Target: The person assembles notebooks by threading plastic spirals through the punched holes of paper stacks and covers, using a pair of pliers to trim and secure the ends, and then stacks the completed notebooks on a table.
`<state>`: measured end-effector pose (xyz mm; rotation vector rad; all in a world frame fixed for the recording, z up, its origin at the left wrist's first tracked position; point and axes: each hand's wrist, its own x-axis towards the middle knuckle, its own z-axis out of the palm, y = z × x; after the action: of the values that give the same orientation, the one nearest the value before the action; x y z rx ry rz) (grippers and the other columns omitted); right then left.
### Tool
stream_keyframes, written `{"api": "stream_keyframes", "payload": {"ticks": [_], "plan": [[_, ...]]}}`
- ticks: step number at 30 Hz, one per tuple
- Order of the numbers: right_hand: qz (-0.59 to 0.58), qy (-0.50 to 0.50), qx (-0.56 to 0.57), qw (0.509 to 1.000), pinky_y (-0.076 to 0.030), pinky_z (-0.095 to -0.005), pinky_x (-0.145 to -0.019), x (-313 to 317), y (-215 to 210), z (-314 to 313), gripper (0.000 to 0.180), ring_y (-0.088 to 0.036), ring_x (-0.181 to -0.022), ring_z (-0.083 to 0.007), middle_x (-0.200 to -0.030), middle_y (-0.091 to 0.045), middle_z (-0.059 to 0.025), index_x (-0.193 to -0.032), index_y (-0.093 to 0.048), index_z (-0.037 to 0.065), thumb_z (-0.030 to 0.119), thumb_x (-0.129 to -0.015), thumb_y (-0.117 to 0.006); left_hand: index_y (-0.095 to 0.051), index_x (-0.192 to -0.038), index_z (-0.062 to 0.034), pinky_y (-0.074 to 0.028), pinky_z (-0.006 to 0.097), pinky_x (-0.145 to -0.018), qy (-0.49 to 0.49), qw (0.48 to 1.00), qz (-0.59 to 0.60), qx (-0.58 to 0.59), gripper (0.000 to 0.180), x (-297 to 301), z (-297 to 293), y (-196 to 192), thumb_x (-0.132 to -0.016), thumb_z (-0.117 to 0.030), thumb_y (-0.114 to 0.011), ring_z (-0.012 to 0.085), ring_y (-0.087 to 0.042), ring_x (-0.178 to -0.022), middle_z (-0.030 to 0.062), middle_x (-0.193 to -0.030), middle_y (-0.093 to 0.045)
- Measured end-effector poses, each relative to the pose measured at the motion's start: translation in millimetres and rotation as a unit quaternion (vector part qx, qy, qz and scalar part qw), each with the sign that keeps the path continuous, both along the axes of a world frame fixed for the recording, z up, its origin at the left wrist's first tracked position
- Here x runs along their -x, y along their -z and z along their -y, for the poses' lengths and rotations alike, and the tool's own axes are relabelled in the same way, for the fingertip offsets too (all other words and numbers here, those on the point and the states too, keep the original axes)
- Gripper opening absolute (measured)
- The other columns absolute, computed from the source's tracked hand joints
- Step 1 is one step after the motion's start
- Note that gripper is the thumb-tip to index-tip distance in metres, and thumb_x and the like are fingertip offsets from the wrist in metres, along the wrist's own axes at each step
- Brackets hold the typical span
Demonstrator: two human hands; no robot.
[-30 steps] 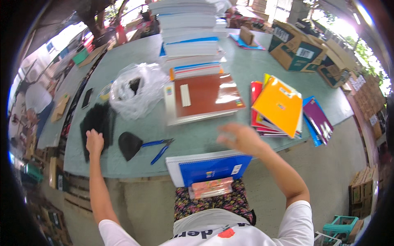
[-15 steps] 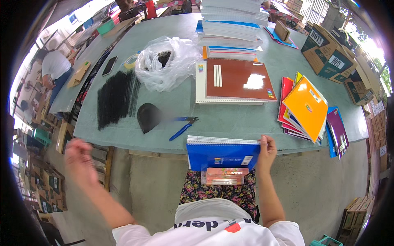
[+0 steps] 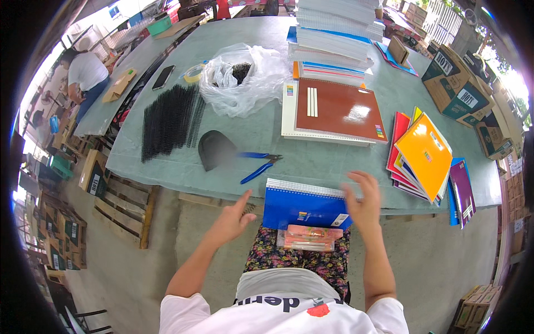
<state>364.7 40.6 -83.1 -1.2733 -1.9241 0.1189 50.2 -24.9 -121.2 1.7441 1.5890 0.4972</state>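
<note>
Green worktable [image 3: 317, 158], its near edge facing the person. A tall paper stack [image 3: 332, 42] rises toward its far side, behind a brown-covered notebook [image 3: 342, 114]. Left of these sits a clear plastic bag [image 3: 264, 83]; at right lies a pile of notebooks topped by an orange one [image 3: 424, 158]. The blue notebook [image 3: 297, 207] leans at the near edge, over the lap. Black coils [image 3: 169, 119] lie at left. The hands are apart: the left hand [image 3: 231, 221], index extended, is just beside the blue notebook, holding nothing; the right hand [image 3: 364, 203], blurred, spreads its fingers at the opposite edge, contact uncertain. Blue-handled cutters [image 3: 261, 166] lie between coils and notebook.
</note>
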Motion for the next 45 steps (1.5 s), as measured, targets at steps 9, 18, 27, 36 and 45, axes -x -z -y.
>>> {"api": "stream_keyframes", "payload": {"ticks": [9, 18, 27, 36, 45], "plan": [[0.104, -0.175, 0.043, 0.978, -0.045, -0.0347, -0.077, 77, 29, 11, 0.037, -0.06, -0.084, -0.0248, -0.099, -0.062, -0.0071, -0.108, -0.06, 0.012, 0.019, -0.072, -0.064, -0.06, -0.112, -0.0046, -0.042, 0.027, -0.051, -0.083, 0.995, 0.055, 0.004, 0.032, 11, 12, -16, -0.085, -0.022, -0.061, 0.0118, -0.049, -0.049, 0.0071, -0.06, -0.056], [0.125, -0.19, -0.208, 0.951, -0.043, -0.0307, -0.071, 67, 35, 21, 0.041, -0.057, -0.086, -0.0158, -0.099, -0.06, 0.0002, -0.108, -0.064, 0.015, 0.016, -0.067, -0.059, -0.06, -0.111, -0.0042, -0.042, 0.026, -0.052, -0.12, 0.99, 0.068, 0.021, 0.031, 10, 7, -21, -0.087, -0.023, -0.059, 0.0098, -0.051, -0.052, 0.0057, -0.062, -0.056], [0.119, -0.237, -0.186, 0.946, -0.042, -0.0278, -0.068, 65, 37, 20, 0.044, -0.058, -0.082, -0.015, -0.096, -0.059, -0.0011, -0.109, -0.063, 0.011, 0.014, -0.065, -0.059, -0.063, -0.099, -0.0011, -0.045, 0.028, -0.06, -0.098, 0.986, 0.123, -0.063, 0.026, -18, -5, -20, -0.083, -0.02, -0.064, 0.0125, -0.057, -0.065, 0.0073, -0.071, -0.063], [0.114, -0.255, -0.208, 0.937, -0.043, -0.0277, -0.069, 63, 42, 17, 0.041, -0.059, -0.085, -0.0165, -0.102, -0.061, -0.0035, -0.107, -0.064, 0.012, 0.016, -0.067, -0.057, -0.069, -0.081, -0.0025, -0.046, 0.026, -0.058, 0.099, 0.976, 0.142, 0.131, 0.02, -21, -61, -40, -0.076, -0.022, -0.071, 0.0116, -0.058, -0.062, 0.005, -0.072, -0.066], [0.087, -0.224, -0.196, 0.951, -0.043, -0.0323, -0.074, 67, 38, 28, 0.038, -0.055, -0.089, -0.018, -0.101, -0.058, -0.0014, -0.099, -0.066, 0.01, 0.019, -0.063, -0.06, -0.066, -0.081, -0.0004, -0.044, 0.03, -0.053, 0.112, 0.989, 0.086, 0.033, 0.026, -26, -53, -41, -0.08, -0.027, -0.067, 0.0128, -0.055, -0.055, 0.0095, -0.063, -0.06]]}}
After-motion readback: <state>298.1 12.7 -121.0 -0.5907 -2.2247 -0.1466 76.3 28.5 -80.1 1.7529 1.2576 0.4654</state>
